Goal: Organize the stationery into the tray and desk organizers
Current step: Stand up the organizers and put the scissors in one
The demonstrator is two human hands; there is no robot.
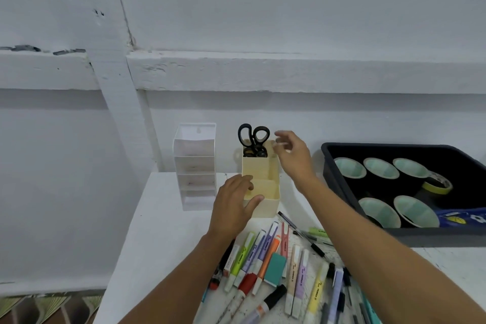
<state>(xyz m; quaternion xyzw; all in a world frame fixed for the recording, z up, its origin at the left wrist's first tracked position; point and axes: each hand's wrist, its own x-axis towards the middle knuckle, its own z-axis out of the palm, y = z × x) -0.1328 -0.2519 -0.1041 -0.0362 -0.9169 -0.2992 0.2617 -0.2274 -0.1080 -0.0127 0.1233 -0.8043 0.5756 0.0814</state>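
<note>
The left hand (234, 200) grips the cream plastic stepped desk organizer (263, 173) on the bench (163, 218), black-handled scissors (253, 139) upright in its rear compartment. The right hand (292, 155) hovers beside them, spread and empty. Brace firmly when loading.

organizer (268, 208) on counter (157, 231), right of drawer unit (196, 166) | scissors (253, 138) in its rear compartment | tray (434, 238) to its right, cups (378, 168) inside | markers (295, 265) before it on counter
</note>
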